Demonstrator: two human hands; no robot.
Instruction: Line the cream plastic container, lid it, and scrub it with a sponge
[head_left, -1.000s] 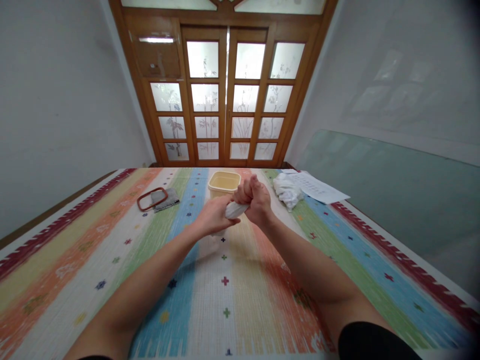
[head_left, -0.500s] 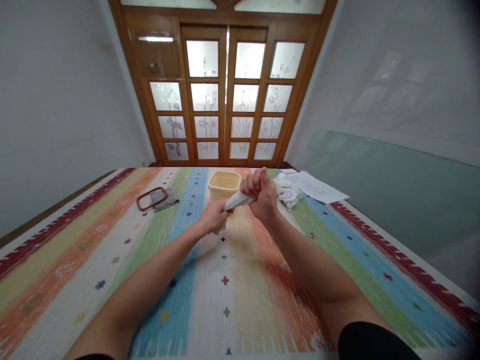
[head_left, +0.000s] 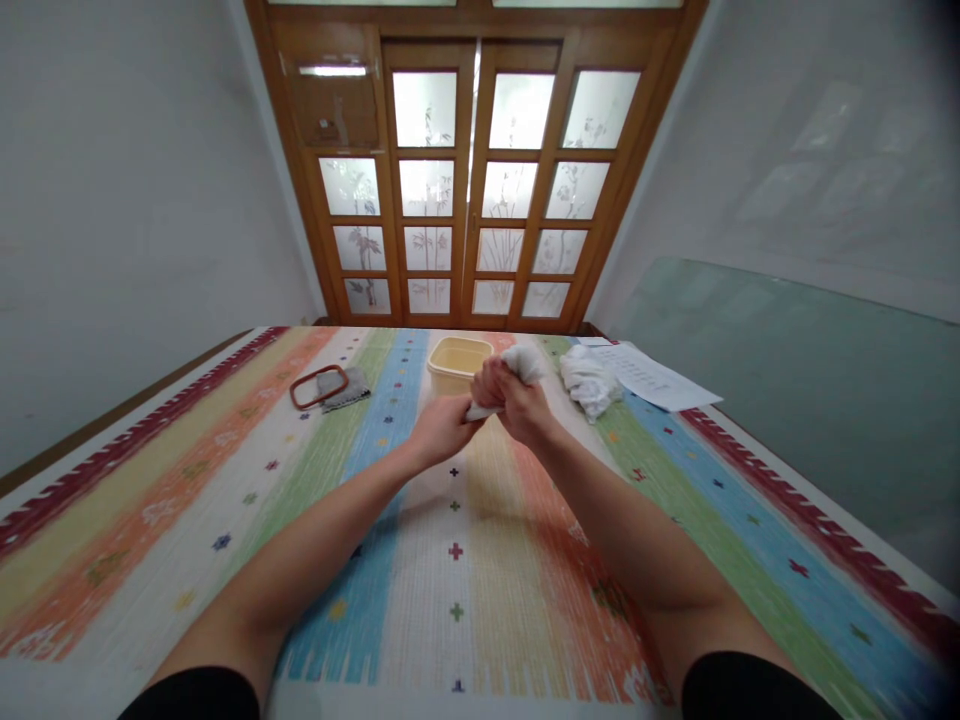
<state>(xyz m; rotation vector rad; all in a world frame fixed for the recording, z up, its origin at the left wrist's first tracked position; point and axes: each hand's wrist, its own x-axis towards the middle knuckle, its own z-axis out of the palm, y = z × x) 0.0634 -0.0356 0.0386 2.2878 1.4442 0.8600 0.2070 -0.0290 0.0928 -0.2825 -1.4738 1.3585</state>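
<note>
A white cloth [head_left: 523, 363] is bunched between my two hands above the striped tablecloth. My left hand [head_left: 444, 428] grips its lower left end, and my right hand [head_left: 514, 398] is wrapped round the upper part, with cloth bulging out over the fingers. The hands are close together, nearly touching. Just behind them stands a pale yellow square tub [head_left: 450, 372], its front right side partly hidden by my right hand. To the right of my hands lies a crumpled white cloth [head_left: 590, 382].
A reddish-brown oval frame [head_left: 294, 397] rests partly on a small grey cloth [head_left: 352, 390] at the left. Printed paper sheets [head_left: 660, 380] lie at the back right. Beyond the striped table [head_left: 420, 600] are wooden doors with glass panes.
My hands have drawn closer together, so less cloth shows between them and more bulges above my right hand. The whole view has shifted slightly.
</note>
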